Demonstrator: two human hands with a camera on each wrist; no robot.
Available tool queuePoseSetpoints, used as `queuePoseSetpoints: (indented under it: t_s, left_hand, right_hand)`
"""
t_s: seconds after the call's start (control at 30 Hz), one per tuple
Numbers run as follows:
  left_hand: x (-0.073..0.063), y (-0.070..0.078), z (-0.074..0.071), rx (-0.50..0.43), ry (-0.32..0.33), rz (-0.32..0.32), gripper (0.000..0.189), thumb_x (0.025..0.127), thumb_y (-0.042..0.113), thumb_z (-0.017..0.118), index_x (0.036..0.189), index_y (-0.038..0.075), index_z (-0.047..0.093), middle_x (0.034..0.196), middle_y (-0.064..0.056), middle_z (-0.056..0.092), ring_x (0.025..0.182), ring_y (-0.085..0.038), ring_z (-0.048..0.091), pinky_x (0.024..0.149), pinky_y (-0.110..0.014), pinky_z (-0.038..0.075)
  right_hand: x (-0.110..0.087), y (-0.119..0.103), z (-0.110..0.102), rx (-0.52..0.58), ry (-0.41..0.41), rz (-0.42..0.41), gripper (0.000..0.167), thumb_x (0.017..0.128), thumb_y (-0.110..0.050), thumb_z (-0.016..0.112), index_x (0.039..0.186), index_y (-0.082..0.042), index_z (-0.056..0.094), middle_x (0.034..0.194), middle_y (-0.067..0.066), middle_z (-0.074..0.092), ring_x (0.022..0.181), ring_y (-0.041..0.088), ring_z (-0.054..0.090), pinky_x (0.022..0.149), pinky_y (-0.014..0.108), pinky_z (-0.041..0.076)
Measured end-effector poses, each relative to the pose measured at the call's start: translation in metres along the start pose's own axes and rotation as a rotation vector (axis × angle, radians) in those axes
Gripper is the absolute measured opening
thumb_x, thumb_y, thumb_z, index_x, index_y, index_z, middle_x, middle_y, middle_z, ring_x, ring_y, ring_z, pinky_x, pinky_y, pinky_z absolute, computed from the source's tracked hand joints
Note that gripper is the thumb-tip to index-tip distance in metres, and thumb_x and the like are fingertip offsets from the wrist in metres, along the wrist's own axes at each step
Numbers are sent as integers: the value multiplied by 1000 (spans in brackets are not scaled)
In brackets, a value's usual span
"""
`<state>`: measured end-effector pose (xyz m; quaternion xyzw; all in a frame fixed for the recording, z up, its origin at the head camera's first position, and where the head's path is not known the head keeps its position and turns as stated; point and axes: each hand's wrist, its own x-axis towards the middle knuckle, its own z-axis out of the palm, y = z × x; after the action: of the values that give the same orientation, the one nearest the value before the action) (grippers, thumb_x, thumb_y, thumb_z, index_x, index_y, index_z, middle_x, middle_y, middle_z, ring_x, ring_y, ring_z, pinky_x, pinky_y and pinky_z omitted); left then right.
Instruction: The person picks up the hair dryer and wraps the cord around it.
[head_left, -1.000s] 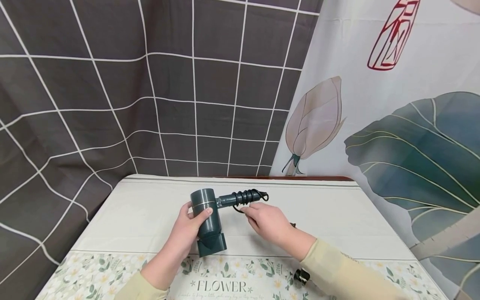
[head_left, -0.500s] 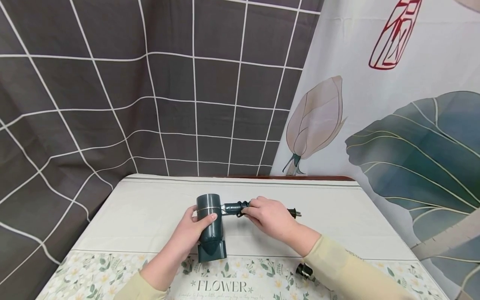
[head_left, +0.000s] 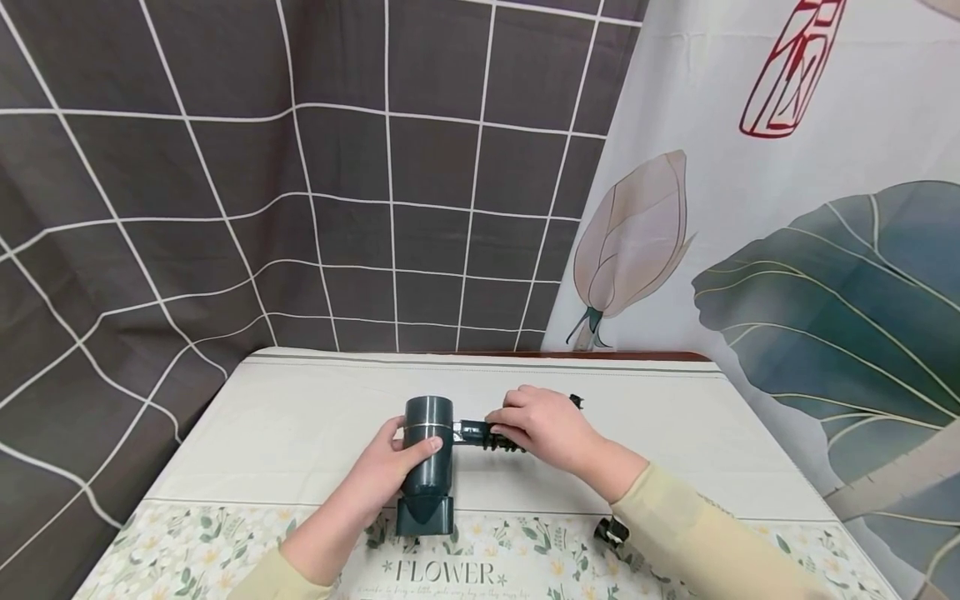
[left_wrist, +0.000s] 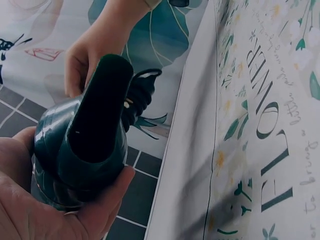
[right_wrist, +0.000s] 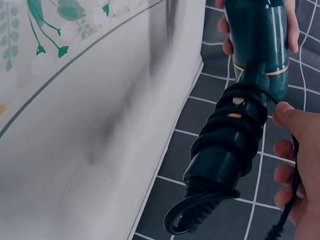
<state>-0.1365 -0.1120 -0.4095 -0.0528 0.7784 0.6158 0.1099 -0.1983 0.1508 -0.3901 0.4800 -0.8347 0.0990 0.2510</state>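
Observation:
My left hand (head_left: 384, 465) grips the barrel of a dark green hair dryer (head_left: 429, 462) above the table, its flat nozzle (left_wrist: 97, 117) towards me. The dryer's handle (right_wrist: 212, 167) points right, with the black cord (right_wrist: 227, 132) wound round it in several coils. My right hand (head_left: 551, 427) is beside the handle, pinching the cord between thumb and fingers. In the right wrist view the free length of cord (right_wrist: 296, 172) runs across that palm. Beyond the right hand the cord's black end (head_left: 576, 401) shows, partly hidden in the head view.
Beneath lies a table (head_left: 322, 417) with a white and floral cloth. A small black object (head_left: 611, 532) shows beside the right sleeve. A dark checked curtain (head_left: 435, 233) and a white leaf-print curtain (head_left: 645, 333) hang behind the table.
The hair dryer has turned more upright and shifted slightly right and nearer. My right hand has moved from below the handle to its far side, carrying the cord round it.

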Motion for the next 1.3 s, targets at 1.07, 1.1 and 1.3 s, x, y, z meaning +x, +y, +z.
queuePoseSetpoints:
  t_s: [1.07, 1.1, 1.3]
  left_hand:
    - [-5, -8, -16, -51, -225, 56, 73, 97, 39, 60, 154, 9, 27, 112, -15, 65, 92, -26, 66, 86, -42, 48]
    - [-6, -8, -16, -59, -232, 55, 73, 97, 39, 59, 155, 8, 26, 113, -15, 65, 93, -26, 66, 86, -43, 48]
    - [-7, -8, -18, -104, -251, 38, 75, 97, 42, 58, 155, 9, 25, 114, -15, 64, 96, -26, 65, 87, -45, 48]
  right_hand:
    - [-15, 34, -5, 819, -339, 438, 14, 100, -23, 61, 108, -17, 71, 92, -3, 67, 76, 12, 56, 69, 29, 48]
    - [-16, 36, -4, 839, -334, 453, 14, 100, -21, 61, 108, -15, 71, 90, 0, 66, 75, 14, 55, 67, 29, 48]
    - [-18, 38, 2, 918, -306, 484, 16, 100, -17, 61, 108, -9, 72, 86, 7, 64, 73, 18, 56, 65, 33, 50]
